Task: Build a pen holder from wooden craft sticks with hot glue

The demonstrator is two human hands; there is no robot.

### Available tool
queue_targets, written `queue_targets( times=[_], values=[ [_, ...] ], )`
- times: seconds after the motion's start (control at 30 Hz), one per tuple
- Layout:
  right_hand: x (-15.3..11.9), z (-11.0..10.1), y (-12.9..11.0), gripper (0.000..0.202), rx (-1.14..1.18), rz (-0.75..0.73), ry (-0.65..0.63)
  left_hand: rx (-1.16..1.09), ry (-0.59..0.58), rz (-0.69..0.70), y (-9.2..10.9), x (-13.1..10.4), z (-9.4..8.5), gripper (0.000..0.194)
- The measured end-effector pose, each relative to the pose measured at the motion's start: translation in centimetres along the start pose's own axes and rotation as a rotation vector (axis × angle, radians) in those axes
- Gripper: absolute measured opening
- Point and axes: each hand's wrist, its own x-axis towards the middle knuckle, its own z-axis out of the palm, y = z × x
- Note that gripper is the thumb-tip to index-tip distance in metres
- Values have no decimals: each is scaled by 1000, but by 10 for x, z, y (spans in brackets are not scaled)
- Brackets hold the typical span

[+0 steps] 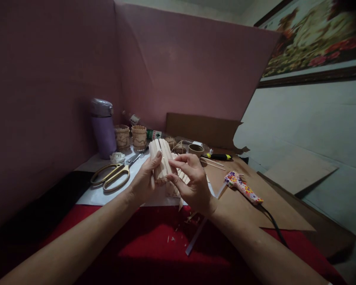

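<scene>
A small cylinder covered in pale wooden sticks (161, 152) is held up over the white paper, tilted a little. My left hand (145, 174) is wrapped round its left side, with the thumb on the sticks. At its right side, the fingers and thumb of my right hand (192, 182) pinch at the lower edge of a stick. Behind and below my right hand lie more pale sticks (182, 176), partly hidden by it. Gold-handled scissors (115, 174) lie on the white paper (91, 194) to the left of my left hand.
A purple bottle (103, 132) and two decorated cups (139, 137) stand at the back left. A tape roll (195, 149), a cutter (221, 157) and a flowered glue gun (243, 188) with a black cord lie right. Scraps (192, 217) dot the red cloth (154, 237).
</scene>
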Motion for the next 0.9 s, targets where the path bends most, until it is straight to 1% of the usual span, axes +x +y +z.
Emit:
queue_targets(
  times=[0.07,0.3,0.43,0.63,0.83,0.9],
  values=[
    [0,0,1,26,12,-13,6,-20,-32,-5,0,0,-1,40],
    [0,-2,-2,20,-23,-68,29,-7,-42,45,0,-3,2,43],
    [0,-2,-2,19,-25,-93,31,-1,-55,47,0,-5,3,44],
    [0,-2,2,20,-27,-95,15,-5,-14,36,0,-6,8,32],
    [-2,-1,-1,33,-46,-106,5,-25,41,15,0,-4,11,20],
    [-2,-1,-2,29,-47,-112,16,-24,56,-4,-1,-3,10,19]
  ],
)
